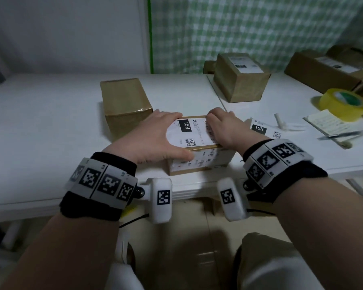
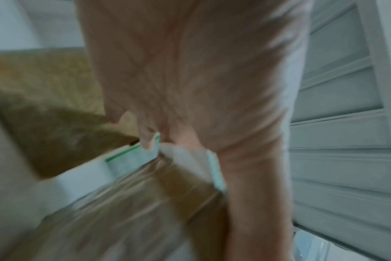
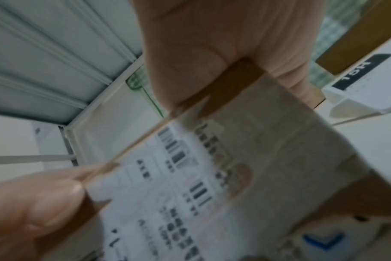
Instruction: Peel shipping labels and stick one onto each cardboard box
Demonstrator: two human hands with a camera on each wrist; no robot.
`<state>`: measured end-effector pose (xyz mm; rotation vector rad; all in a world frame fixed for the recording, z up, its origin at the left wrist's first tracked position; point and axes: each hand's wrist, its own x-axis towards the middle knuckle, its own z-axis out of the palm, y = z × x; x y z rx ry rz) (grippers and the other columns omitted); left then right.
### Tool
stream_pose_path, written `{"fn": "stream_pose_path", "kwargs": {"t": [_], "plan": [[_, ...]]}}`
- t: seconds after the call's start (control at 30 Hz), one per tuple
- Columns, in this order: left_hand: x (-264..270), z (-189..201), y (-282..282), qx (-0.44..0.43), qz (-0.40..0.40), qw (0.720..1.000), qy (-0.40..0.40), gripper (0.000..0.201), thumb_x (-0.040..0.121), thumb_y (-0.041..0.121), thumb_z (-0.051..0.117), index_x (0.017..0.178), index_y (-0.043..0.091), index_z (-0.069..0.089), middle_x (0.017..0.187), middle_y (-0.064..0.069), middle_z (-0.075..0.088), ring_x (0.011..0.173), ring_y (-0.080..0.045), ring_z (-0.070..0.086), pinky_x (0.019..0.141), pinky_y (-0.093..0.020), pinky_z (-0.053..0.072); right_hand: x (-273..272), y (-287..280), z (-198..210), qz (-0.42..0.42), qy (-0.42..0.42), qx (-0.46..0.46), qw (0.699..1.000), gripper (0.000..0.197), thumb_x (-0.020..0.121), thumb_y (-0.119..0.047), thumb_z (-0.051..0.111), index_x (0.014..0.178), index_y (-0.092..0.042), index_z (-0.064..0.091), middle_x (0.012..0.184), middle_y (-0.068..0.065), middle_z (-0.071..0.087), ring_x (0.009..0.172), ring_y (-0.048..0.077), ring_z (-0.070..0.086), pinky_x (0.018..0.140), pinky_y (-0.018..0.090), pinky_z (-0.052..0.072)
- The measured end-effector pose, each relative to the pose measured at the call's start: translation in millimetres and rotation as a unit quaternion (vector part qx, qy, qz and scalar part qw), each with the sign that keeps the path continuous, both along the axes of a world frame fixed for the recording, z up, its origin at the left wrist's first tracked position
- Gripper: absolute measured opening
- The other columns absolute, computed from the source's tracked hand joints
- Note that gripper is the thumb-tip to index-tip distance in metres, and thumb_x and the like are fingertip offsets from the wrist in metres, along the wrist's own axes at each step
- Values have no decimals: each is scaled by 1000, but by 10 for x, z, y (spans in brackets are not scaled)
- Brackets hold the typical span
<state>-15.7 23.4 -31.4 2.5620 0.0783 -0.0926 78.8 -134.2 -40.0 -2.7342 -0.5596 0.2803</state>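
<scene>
A small cardboard box [image 1: 189,171] sits near the front edge of the white table [image 1: 40,122]. A white "15H" shipping label [image 1: 189,132] covers its top and folds down its front face. My left hand [image 1: 155,135] grips the box's left part, fingers over the top and thumb on the front. My right hand [image 1: 222,126] curls over the box's right far edge. The right wrist view shows my right hand [image 3: 223,44] on the box edge, the printed label [image 3: 190,176], and the left thumb [image 3: 33,203]. The left wrist view is blurred, showing my left hand [image 2: 190,70] over the box [image 2: 134,203].
A plain unlabelled box [image 1: 124,99] stands just behind and to the left. Labelled boxes stand at the back right [image 1: 239,80] and far right [image 1: 327,68]. A loose "15H" label [image 1: 264,129], white backing strips [image 1: 281,122], a note sheet [image 1: 323,122] and a yellow tape roll [image 1: 344,103] lie to the right.
</scene>
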Motion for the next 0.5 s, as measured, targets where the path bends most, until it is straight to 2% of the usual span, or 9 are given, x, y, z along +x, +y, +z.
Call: {"fn": "stream_pose_path", "kwargs": {"t": [0.07,0.13,0.2,0.27,0.33,0.4,0.47,0.5], "plan": [[-41,82,-10,67,-1,997,32,103,67,60,70,150,27,19,158,7,16,147,-21,-1,117,-54,4,-49,0,19,-47,21,30,998,35,101,-17,24,122,-1,47,131,18,51,118,35,46,102,37,32],[-57,207,-82,99,9,995,17,91,76,63,57,150,26,20,160,6,8,147,-20,-9,116,-55,0,-92,-11,38,-73,21,56,996,33,100,-14,28,124,1,45,128,20,50,115,37,50,96,38,41],[-47,345,-249,29,31,999,-26,73,88,59,42,149,24,21,160,7,8,146,-14,-8,118,-49,0,-126,-33,32,-85,21,78,993,34,97,-9,31,125,6,44,131,21,43,117,37,48,93,36,40],[15,413,-462,-26,29,998,-47,63,95,55,26,150,24,17,160,9,5,146,-9,-9,118,-45,-5,-153,-36,25,-69,26,70,995,36,96,-12,32,125,5,44,130,20,43,118,36,48,91,36,38],[80,368,-664,16,-5,1000,-23,63,96,56,13,151,24,9,160,10,-2,145,-9,-13,117,-45,-12,-181,-39,-21,-41,24,49,998,40,91,-23,34,124,-5,47,124,12,52,104,31,52,82,35,39],[113,235,-798,76,-30,997,12,69,93,60,4,152,24,3,160,8,-7,145,-10,-16,114,-48,-17,-246,-80,-53,2,19,38,999,41,88,-30,38,123,-14,50,115,2,55,92,22,48,78,32,38],[114,101,-860,116,-30,993,19,77,88,67,-2,152,23,1,160,7,-7,145,-11,-16,111,-50,-22,-334,-151,-36,15,13,45,999,34,92,-26,42,122,-14,51,113,3,55,91,17,42,79,30,38],[102,63,-876,130,-29,991,13,82,85,70,-4,152,23,2,160,7,-6,145,-11,-16,110,-50,-24,-368,-183,-15,18,14,49,999,31,94,-23,41,122,-12,52,114,7,56,90,17,40,78,29,35]]}}
